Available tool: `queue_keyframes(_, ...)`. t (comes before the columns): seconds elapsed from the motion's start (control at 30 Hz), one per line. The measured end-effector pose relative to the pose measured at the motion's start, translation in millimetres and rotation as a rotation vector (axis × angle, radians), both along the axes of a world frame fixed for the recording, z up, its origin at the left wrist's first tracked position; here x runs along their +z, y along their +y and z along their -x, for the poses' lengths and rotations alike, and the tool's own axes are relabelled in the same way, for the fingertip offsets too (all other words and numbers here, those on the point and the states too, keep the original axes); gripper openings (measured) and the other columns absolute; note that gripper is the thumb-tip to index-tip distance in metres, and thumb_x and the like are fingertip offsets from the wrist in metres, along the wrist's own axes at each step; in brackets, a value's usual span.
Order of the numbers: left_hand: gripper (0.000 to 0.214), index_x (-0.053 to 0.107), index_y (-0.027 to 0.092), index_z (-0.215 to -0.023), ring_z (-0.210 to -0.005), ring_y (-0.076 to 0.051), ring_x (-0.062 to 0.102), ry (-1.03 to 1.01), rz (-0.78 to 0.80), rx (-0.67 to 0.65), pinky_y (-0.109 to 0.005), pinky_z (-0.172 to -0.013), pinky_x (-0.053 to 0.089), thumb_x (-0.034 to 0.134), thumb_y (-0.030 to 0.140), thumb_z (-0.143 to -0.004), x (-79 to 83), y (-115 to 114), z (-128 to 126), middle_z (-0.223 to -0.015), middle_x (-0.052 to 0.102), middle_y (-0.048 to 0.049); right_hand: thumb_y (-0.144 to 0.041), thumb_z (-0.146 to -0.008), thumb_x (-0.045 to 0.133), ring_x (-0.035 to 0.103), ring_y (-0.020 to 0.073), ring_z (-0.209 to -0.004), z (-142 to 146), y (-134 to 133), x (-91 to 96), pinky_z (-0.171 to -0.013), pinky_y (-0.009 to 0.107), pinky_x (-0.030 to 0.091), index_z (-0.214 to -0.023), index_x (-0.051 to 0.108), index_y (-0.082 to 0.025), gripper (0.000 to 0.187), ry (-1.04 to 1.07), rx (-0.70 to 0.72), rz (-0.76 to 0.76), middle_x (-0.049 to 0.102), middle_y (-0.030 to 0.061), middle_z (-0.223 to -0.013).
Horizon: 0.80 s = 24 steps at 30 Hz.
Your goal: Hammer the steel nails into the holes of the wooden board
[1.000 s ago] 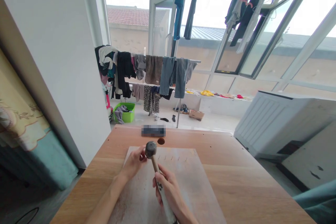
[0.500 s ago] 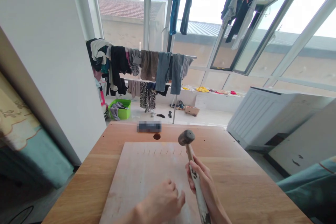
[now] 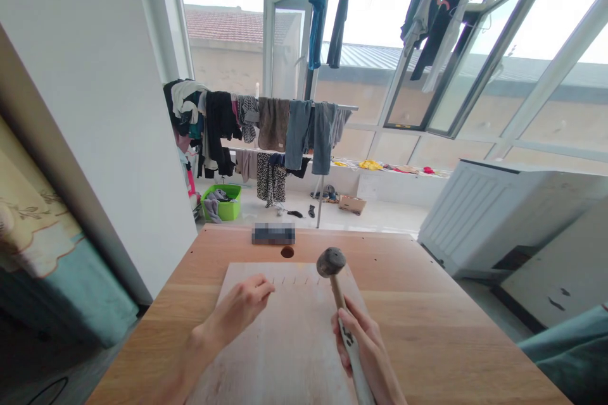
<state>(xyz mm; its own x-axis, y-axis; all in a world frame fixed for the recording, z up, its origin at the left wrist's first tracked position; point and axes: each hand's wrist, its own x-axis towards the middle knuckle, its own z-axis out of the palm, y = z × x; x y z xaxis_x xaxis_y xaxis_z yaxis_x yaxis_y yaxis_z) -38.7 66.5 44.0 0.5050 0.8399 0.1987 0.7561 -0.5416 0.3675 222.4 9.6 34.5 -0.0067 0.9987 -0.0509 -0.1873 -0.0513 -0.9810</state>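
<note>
In my right hand [image 3: 358, 338] is a rubber mallet [image 3: 331, 262], held by its worn, pale handle with the dark head up over the far right part of a pale board [image 3: 289, 335]. Several thin nails [image 3: 294, 281] stand in a row near the board's far edge. My left hand [image 3: 247, 304] is over the board's far left side, by the left end of that row. Its fingertips are pinched together; what is between them, if anything, is too small to make out.
The board lies on a wooden table [image 3: 427, 323] with a round hole [image 3: 287, 252] near its far edge. A dark blurred object [image 3: 273, 233] sits behind the hole. Beyond are a clothes rack [image 3: 349, 107], a green basket [image 3: 230, 209] and a white cabinet [image 3: 463, 215].
My left hand has moved forward and left from the middle of the board to the nail row, its fingers now pinched. The mallet has shifted slightly left and lower in view.
</note>
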Motion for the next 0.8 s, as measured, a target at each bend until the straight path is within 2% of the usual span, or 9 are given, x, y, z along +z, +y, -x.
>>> queue_keyframes(0.1,0.035,0.065,0.019,-0.098,-0.089,-0.016,0.061,0.028,0.000,0.119,-0.027,-0.085,0.048,0.036,0.000,-0.089,-4.8,11.6,29.9,-0.103,0.063,-0.0055,-0.056,-0.084,0.061,0.040,0.0018,-0.033,5.1,-2.8,7.0,-0.029,0.014,0.034,-0.090,0.061,-0.018,0.038,-0.040,0.032,-0.005,0.054,-0.0062,-0.067)
queue_keyframes(0.17,0.039,0.065,0.019,-0.094,-0.090,-0.017,0.060,0.088,0.010,0.158,-0.028,-0.086,0.047,0.035,-0.005,-0.085,-9.2,15.4,37.7,-0.101,0.063,-0.0057,-0.053,-0.086,0.059,0.041,0.0020,-0.034,8.7,-3.7,9.2,-0.030,0.014,0.035,-0.100,0.062,-0.017,0.039,-0.052,0.049,-0.002,0.055,-0.0058,-0.068)
queue_keyframes(0.3,0.041,0.066,0.018,-0.090,-0.090,-0.018,0.058,0.161,0.020,0.152,-0.027,-0.082,0.045,0.035,-0.009,-0.081,-14.9,18.5,35.0,-0.098,0.063,-0.0045,-0.052,-0.086,0.059,0.041,0.0029,-0.033,14.0,-2.8,5.5,-0.028,0.015,0.035,-0.118,0.058,-0.017,0.047,-0.030,0.084,-0.014,0.057,-0.0050,-0.071)
queue_keyframes(0.6,0.042,0.069,0.016,-0.085,-0.081,-0.020,0.061,0.317,0.006,0.137,-0.028,-0.072,0.046,0.035,-0.009,-0.078,-6.9,27.3,28.0,-0.091,0.066,-0.0074,-0.057,-0.083,0.063,0.043,0.0023,-0.029,19.6,-0.2,-3.0,-0.025,0.014,0.032,-0.119,0.060,-0.016,0.055,0.033,0.121,-0.018,0.059,-0.0044,-0.070)
queue_keyframes(0.7,0.040,0.070,0.016,-0.085,-0.086,-0.021,0.063,0.218,-0.009,0.129,-0.030,-0.076,0.048,0.037,-0.006,-0.080,-10.4,29.7,29.7,-0.092,0.068,-0.0084,-0.056,-0.083,0.064,0.044,0.0022,-0.029,21.2,-0.3,-8.6,-0.025,0.014,0.032,-0.120,0.060,-0.017,0.053,0.069,0.121,-0.015,0.060,-0.0039,-0.071)
queue_keyframes(0.8,0.032,0.072,0.021,-0.098,-0.093,-0.020,0.065,-0.077,0.013,0.134,-0.031,-0.085,0.050,0.044,0.009,-0.087,-21.5,34.1,34.3,-0.097,0.072,-0.0060,-0.054,-0.085,0.064,0.044,0.0019,-0.029,26.1,0.8,-14.0,-0.025,0.014,0.032,-0.116,0.061,-0.017,0.049,0.096,0.127,-0.022,0.061,-0.0033,-0.072)
